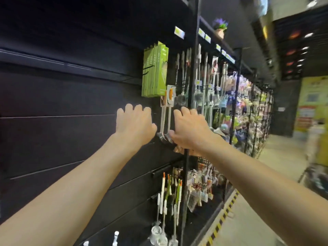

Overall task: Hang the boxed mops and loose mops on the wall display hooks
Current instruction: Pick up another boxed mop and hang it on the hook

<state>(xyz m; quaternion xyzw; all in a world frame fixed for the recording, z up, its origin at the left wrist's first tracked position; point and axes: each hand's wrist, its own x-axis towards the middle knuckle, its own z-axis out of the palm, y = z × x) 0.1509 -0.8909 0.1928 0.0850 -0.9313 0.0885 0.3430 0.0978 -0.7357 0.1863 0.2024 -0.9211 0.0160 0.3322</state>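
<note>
Two hands reach up to a dark slatted wall (pixel 71 96). The left hand (pixel 135 124) is against the panel with its fingers spread and bent forward, and nothing shows in it. The right hand (pixel 189 130) is just beside it, fingers curled toward the wall and thumb close to the grey heads (pixel 162 137) of two white-handled mops (pixel 166 114). I cannot tell whether it grips anything.

The mops hang in the narrow gap between the two hands, their card tags up under a row of green boxes (pixel 157 71). The boxes hang side by side on black hooks (pixel 148 67) whose tips stick out past their front faces.

Left of the boxes and hands, plain wall runs on to the frame's edge, crossed only by thin grooves. On the right a black post (pixel 194 71) ends the panel, and beyond it packed hanging goods crowd the next bays.

Below the hands, brushes (pixel 170 196) hang near the post. The aisle floor (pixel 248 210) lies to the right, with a yellow-black stripe (pixel 222 219) along the base of the display.
</note>
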